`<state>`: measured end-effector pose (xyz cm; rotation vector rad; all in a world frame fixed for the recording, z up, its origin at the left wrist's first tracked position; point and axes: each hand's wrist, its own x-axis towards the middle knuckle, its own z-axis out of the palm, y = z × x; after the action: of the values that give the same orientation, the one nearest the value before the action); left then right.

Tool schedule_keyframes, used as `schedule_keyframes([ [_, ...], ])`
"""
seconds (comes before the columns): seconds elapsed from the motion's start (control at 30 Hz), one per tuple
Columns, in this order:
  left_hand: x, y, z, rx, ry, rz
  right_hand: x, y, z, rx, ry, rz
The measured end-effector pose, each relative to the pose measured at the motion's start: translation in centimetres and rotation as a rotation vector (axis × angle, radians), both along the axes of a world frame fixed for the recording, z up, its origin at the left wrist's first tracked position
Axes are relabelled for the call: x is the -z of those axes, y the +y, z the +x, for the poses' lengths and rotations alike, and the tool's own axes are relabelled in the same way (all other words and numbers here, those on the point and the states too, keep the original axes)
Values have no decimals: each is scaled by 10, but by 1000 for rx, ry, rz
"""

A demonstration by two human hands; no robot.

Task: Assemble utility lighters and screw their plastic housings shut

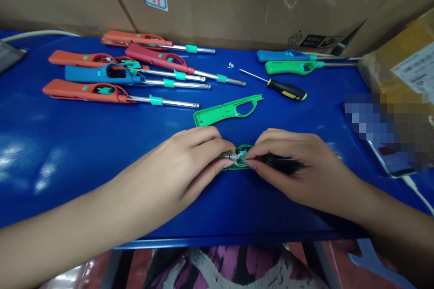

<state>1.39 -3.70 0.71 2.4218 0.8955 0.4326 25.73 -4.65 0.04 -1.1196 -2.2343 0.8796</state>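
Two hands at one green half shell (237, 168), just below the centre of the frame. Lies across the blue table (101, 144), long axis seemingly left to right, between the left hand (200, 158) and the right hand (300, 162): rightward of the first, leftward of the second. Nearer to the mostly hidden body end, the left; nearer to the loop end, the right. On the left, thumb and forefinger narrowed on a clear part (232, 156), with its tip toward the loop. On the right, fingertips drawn close together by a white strand (238, 161) and a teal piece (242, 155); cannot tell what, if anything, between them. Higher at centre, near but apart from both hands, a matching green half (220, 114), tilted with its loop toward the upper right. Beyond, right of upper centre, a screwdriver (288, 89), pointing leftward.
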Motion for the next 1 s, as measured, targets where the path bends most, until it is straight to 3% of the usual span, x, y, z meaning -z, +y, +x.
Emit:
schedule_keyframes([
  [0.5, 0, 1, 1, 13, 7, 10, 1, 1, -2, -6, 13, -4],
  [1.0, 8, -1, 4, -38, -102, -97, 1, 2, -2, 1, 27, 5],
])
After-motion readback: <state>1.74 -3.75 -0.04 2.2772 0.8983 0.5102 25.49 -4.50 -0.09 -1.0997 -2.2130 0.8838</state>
